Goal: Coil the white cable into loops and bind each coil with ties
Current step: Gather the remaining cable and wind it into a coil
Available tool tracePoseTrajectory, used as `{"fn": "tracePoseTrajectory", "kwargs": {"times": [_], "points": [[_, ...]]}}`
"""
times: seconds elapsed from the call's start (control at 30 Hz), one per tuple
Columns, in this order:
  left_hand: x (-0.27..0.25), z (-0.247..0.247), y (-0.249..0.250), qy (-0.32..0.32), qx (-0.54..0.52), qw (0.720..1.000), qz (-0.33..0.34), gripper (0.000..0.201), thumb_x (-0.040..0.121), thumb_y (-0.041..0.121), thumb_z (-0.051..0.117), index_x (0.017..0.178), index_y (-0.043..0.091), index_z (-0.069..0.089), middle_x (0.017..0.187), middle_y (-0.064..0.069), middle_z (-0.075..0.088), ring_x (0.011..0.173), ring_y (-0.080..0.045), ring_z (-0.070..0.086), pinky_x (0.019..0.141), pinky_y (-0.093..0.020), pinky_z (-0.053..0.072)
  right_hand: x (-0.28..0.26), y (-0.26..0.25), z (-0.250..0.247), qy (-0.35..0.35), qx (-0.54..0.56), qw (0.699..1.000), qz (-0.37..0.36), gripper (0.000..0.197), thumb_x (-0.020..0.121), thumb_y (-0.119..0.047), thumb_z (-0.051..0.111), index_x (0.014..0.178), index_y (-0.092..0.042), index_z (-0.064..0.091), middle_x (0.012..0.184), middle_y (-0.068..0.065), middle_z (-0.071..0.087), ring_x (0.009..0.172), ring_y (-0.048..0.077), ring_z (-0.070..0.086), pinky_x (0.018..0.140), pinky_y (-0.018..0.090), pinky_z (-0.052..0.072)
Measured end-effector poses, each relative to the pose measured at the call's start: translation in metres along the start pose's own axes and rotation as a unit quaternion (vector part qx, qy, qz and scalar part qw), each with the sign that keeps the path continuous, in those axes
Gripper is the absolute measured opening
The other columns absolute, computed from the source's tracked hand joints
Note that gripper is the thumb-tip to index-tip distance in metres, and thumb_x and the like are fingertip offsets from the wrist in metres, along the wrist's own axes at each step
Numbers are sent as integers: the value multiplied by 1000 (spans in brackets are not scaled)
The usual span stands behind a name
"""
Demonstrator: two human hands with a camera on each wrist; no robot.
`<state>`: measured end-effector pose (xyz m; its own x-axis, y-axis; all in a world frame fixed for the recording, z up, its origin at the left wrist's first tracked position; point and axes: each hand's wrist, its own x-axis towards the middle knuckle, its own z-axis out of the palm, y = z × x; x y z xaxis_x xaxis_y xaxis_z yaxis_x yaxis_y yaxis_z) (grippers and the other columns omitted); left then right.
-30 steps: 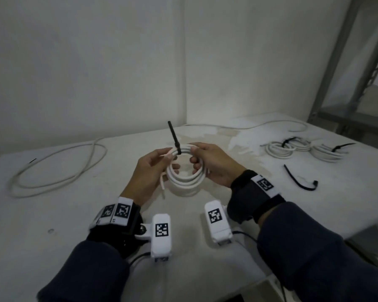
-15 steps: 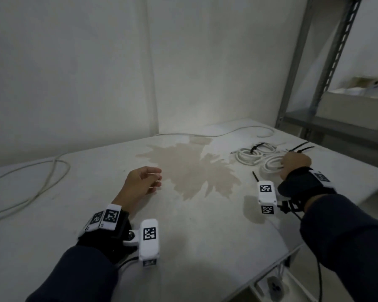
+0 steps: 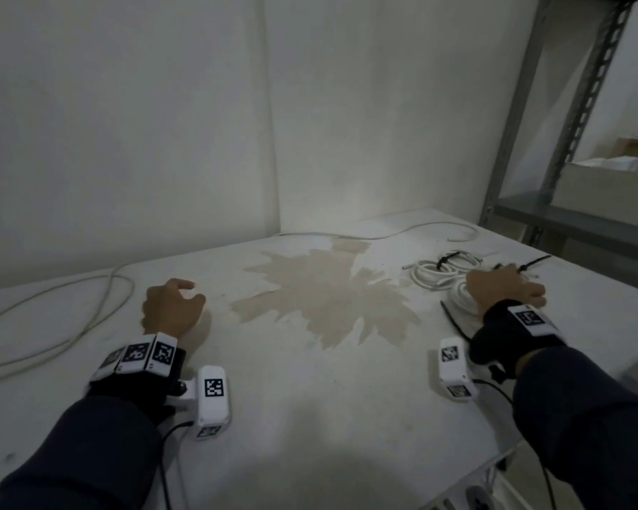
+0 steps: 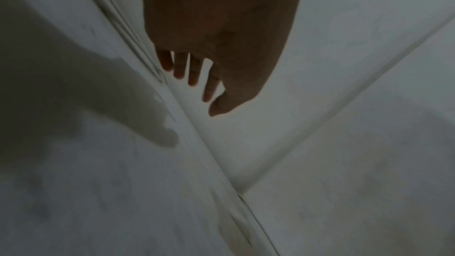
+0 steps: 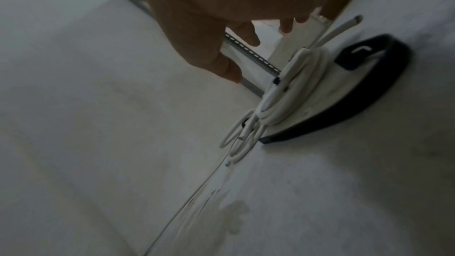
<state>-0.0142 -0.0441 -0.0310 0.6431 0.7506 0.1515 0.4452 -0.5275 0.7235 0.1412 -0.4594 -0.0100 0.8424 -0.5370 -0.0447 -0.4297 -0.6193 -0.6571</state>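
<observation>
White cable coils (image 3: pixel 453 288) half hidden beneath the right hand (image 3: pixel 503 292), fingers' state unclear; left hand (image 3: pixel 172 307) fingers loosely curled, empty.

The right hand (image 3: pixel 503 294) covers most of the nearest white coil (image 3: pixel 461 301) by the desk's right edge, so its grip cannot be told. The loose cable (image 3: pixel 63 318) runs off the left picture edge. Both wrist views are blurred.

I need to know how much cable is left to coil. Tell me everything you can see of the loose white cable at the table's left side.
The loose white cable lies slack on the white table, left of the left hand, which does not touch it. It is thin, round and plastic-looking, swept in wide open curves, some strands side by side, uncoiled and untied. It runs out of frame at the left.
</observation>
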Motion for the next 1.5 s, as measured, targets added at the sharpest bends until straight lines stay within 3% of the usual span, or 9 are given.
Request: {"fn": "tracePoseTrajectory", "kwargs": {"times": [0.23,0.4,0.63,0.87,1.0,1.13,1.23,1.37,1.5], "points": [[14,-88,-110,-51,308,939,-146,69,72,45,64,132,19,45,136,-18,40,126,-41,37,104,-49,34,-53,-49,30,-65,54,982,-168,63,85,-29,54,144,-15,38,146,27,32,129,43,39,108,43,35],[5,-110,-117,-5,182,979,-96,23,88,13,59,109,11,70,120,-14,63,113,-36,56,94,-34,43,-128,-90,73,-190,121,946,-234,57,80,-27,58,136,-17,51,142,18,38,121,40,49,103,46,43],[-26,-118,-56,51,-133,987,79,22,96,25,55,94,10,71,84,-5,69,64,-12,56,58,-23,39,-218,-119,107,-327,98,882,-324,41,89,-18,56,127,-4,57,133,17,54,121,34,50,101,36,41],[-41,-146,2,-141,-717,683,17,22,99,19,42,109,16,61,79,2,65,50,0,52,58,-18,50,-285,-136,101,-567,203,759,-249,23,95,-38,54,99,-16,59,97,6,67,86,21,65,71,30,43],[-55,-154,13,-205,-760,614,49,36,89,20,50,123,19,58,81,-2,64,53,-1,52,60,-17,52,-297,-140,91,-647,228,682,-254,33,95,-41,50,116,-18,61,107,8,72,101,25,67,87,34,47],[-59,-159,21,-212,-753,619,74,40,91,21,47,130,24,54,84,-5,64,56,-2,53,62,-18,54,-318,-142,84,-728,183,564,-344,50,80,-24,58,128,-38,54,129,-1,60,120,18,56,100,35,41],[-59,-164,23,-225,-680,691,97,47,94,16,44,137,36,44,94,-6,69,65,-9,60,68,-29,55,-340,-140,93,-740,116,519,-412,39,82,-17,62,119,-32,60,126,-8,59,125,21,51,111,43,35],[-53,-179,17,-159,-585,790,86,46,102,9,32,133,43,38,76,-4,68,48,-9,45,49,-21,40,-347,-141,97,-640,130,585,-482,12,90,-17,64,81,-10,68,84,5,66,83,18,61,88,35,46],[-35,-200,-2,-47,-619,782,55,37,102,3,26,118,28,48,59,0,54,37,-5,28,40,-15,27,-329,-153,92,-449,166,684,-551,48,86,-22,66,49,-19,36,51,0,37,53,16,39,59,27,35]]}}
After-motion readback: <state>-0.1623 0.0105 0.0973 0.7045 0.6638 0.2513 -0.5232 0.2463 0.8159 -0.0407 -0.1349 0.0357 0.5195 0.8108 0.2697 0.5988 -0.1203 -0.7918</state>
